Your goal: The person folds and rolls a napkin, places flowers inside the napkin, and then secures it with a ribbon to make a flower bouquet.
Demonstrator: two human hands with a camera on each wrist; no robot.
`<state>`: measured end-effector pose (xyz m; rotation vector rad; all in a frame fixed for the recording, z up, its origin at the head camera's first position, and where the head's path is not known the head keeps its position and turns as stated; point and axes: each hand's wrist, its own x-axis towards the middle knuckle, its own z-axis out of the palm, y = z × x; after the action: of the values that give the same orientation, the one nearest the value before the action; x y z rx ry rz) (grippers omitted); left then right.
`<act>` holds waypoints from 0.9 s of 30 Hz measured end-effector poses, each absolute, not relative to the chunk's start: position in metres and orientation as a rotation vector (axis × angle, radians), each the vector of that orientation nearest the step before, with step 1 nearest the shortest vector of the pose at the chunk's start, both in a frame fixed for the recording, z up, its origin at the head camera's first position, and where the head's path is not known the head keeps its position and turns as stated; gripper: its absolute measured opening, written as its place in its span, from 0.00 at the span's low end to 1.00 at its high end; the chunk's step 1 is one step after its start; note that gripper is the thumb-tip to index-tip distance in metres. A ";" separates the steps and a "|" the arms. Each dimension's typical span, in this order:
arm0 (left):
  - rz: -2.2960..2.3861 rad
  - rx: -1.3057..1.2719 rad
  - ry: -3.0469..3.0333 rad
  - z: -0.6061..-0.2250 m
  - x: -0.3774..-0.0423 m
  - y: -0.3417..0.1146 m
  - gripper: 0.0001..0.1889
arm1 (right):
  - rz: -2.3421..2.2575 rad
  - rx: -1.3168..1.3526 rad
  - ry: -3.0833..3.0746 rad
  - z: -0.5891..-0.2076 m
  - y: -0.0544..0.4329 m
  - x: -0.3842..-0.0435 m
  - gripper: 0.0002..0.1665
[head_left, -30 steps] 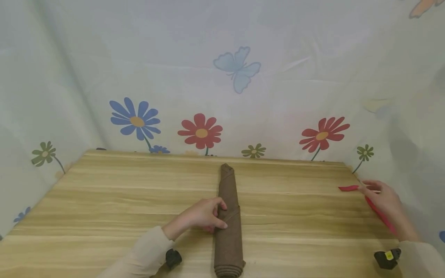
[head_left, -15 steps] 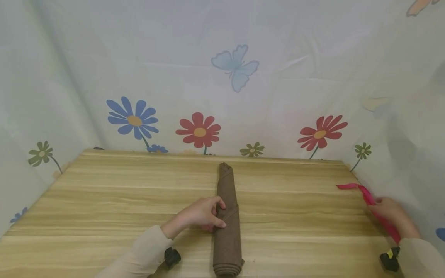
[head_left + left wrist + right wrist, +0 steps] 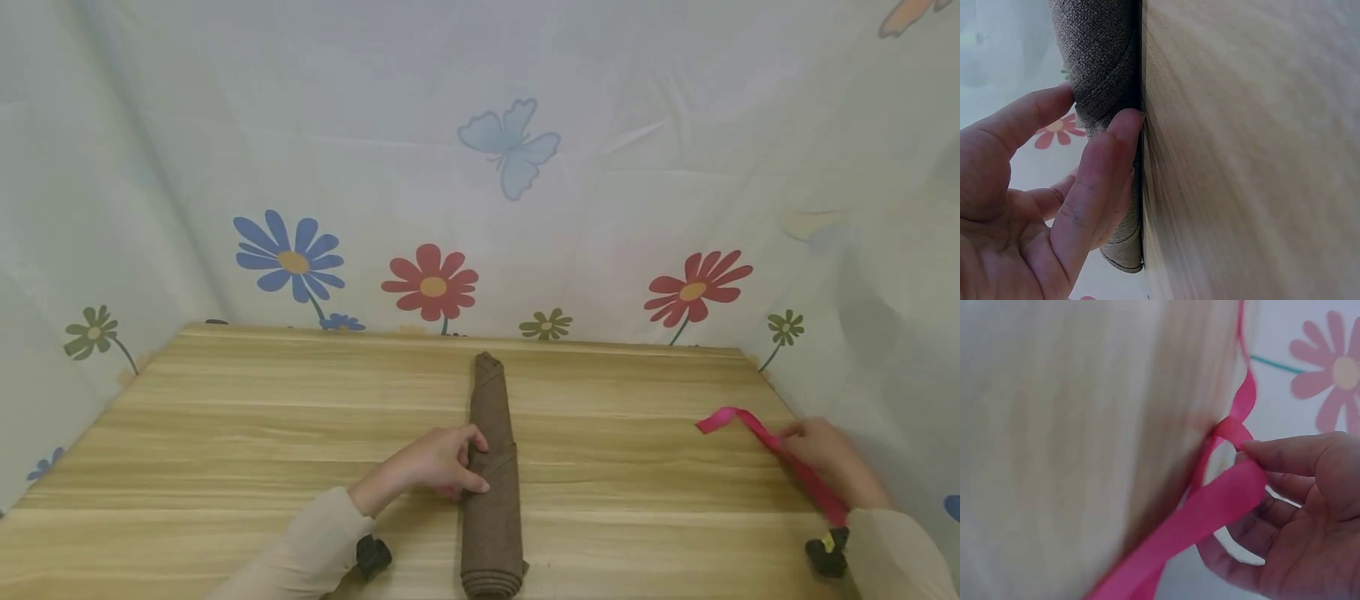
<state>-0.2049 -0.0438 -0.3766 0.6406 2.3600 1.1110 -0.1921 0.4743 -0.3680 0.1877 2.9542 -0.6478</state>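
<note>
A roll of brown cloth (image 3: 492, 508) lies lengthwise down the middle of the wooden table (image 3: 225, 417). My left hand (image 3: 435, 462) rests against its left side, thumb and forefinger touching the roll's upper surface in the head view. In the left wrist view, the other fingers (image 3: 1094, 181) reach down beside the cloth close to the tabletop, none of them passing round to its far side. At the table's right edge my right hand (image 3: 828, 458) pinches a pink ribbon (image 3: 1204, 506) between thumb and fingertips. One ribbon end points toward the table's middle; the rest trails down toward the wrist.
A pale curtain (image 3: 360, 150) printed with flowers and a butterfly hangs behind the table and along both sides. Dark wrist-worn devices (image 3: 372, 557) sit below each sleeve, close over the tabletop.
My right hand moves back toward me, then slightly left, with its hold farther along the ribbon. The ribbon's free end shifts left and arches. The left hand and roll stay put.
</note>
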 end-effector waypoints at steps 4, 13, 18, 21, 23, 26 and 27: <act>1.113 0.637 2.362 -0.376 -0.205 -0.043 0.23 | -0.708 0.163 2.978 -0.357 0.458 -0.195 0.16; 1.104 0.646 2.367 -0.377 -0.205 -0.043 0.23 | -0.744 0.001 3.091 -0.330 0.406 -0.200 0.16; 1.108 0.651 2.361 -0.377 -0.205 -0.043 0.23 | -0.801 -0.088 3.114 -0.313 0.377 -0.197 0.17; 1.108 0.648 2.359 -0.377 -0.205 -0.042 0.23 | -0.855 -0.163 3.116 -0.304 0.363 -0.196 0.18; 1.109 0.640 2.359 -0.377 -0.205 -0.042 0.23 | -0.916 -0.210 3.092 -0.297 0.354 -0.194 0.17; 1.109 0.631 2.361 -0.378 -0.205 -0.042 0.23 | -0.983 -0.270 3.050 -0.285 0.339 -0.191 0.18; 1.109 0.632 2.362 -0.378 -0.205 -0.042 0.23 | -1.005 -0.293 3.037 -0.281 0.334 -0.191 0.17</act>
<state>-0.2051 -0.0422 -0.3779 0.6319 2.3617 1.1088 -0.1907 0.3341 -0.2810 -0.2930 3.0366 -1.0051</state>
